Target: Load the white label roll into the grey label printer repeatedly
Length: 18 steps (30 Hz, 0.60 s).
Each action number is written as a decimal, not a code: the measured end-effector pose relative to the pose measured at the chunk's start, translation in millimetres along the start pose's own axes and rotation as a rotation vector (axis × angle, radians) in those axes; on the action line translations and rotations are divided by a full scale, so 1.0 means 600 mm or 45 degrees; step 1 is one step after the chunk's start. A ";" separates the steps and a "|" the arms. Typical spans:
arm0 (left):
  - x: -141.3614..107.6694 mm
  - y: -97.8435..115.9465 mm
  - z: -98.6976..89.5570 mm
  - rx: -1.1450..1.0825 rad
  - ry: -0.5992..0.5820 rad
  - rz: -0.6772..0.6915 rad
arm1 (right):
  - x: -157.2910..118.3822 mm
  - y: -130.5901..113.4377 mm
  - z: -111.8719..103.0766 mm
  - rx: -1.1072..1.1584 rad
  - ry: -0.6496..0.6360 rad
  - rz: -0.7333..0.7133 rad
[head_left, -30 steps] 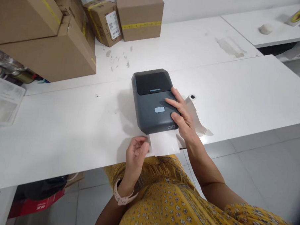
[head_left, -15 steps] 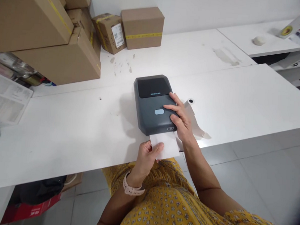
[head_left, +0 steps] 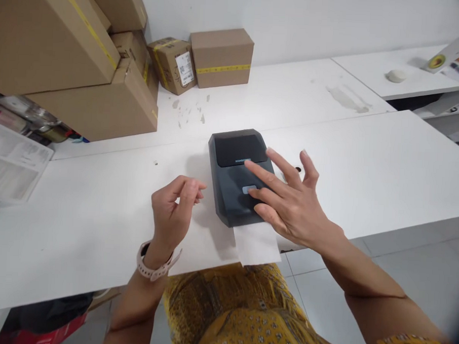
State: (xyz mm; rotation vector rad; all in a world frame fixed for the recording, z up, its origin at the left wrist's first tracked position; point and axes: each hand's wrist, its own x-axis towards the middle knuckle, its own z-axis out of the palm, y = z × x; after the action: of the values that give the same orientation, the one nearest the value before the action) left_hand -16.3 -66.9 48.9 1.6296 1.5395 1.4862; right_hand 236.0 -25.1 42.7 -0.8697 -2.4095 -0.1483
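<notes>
A dark grey label printer (head_left: 232,192) with a black glossy lid and a light-blue button lies on the white table near its front edge. White paper (head_left: 257,245) sticks out of its front end and hangs past the edge. My right hand (head_left: 294,208) is spread over the printer's right side, one fingertip at the button and another over the lid's lower edge; it grips nothing. To the left of the printer, clear of it, my left hand (head_left: 172,207) hovers above the table with fingers curled in and nothing visible in them.
Stacked cardboard boxes (head_left: 83,107) fill the table's left rear. Two smaller cartons (head_left: 222,55) stand against the back wall. Behind my right hand, a paper roll is mostly hidden. A round whitish object (head_left: 396,76) lies on the far-right surface. The table's front edge runs before my body.
My left hand has let go of the paper and moved left and up. My right hand has lifted from gripping the printer's side, its fingers now spread over the button. The view has tilted slightly.
</notes>
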 end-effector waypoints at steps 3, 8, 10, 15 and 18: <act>0.011 -0.026 0.019 -0.043 0.007 -0.069 | 0.004 0.000 0.017 0.039 -0.008 -0.026; 0.000 -0.057 0.037 -0.037 -0.058 -0.185 | -0.009 -0.003 0.036 0.119 0.048 0.030; -0.004 -0.064 0.041 -0.066 -0.070 -0.206 | -0.014 -0.006 0.039 0.136 0.075 0.070; -0.009 -0.085 0.053 -0.181 -0.063 -0.324 | -0.029 -0.012 0.048 0.310 0.132 0.242; -0.009 -0.099 0.060 -0.400 -0.147 -0.445 | -0.052 -0.014 0.061 0.584 0.160 0.419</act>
State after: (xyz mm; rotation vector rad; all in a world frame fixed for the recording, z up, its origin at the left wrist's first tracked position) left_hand -8.0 -43.0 -15.8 1.1772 1.3625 1.3371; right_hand 233.1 -38.4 -4.3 -0.9819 -2.0271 0.4445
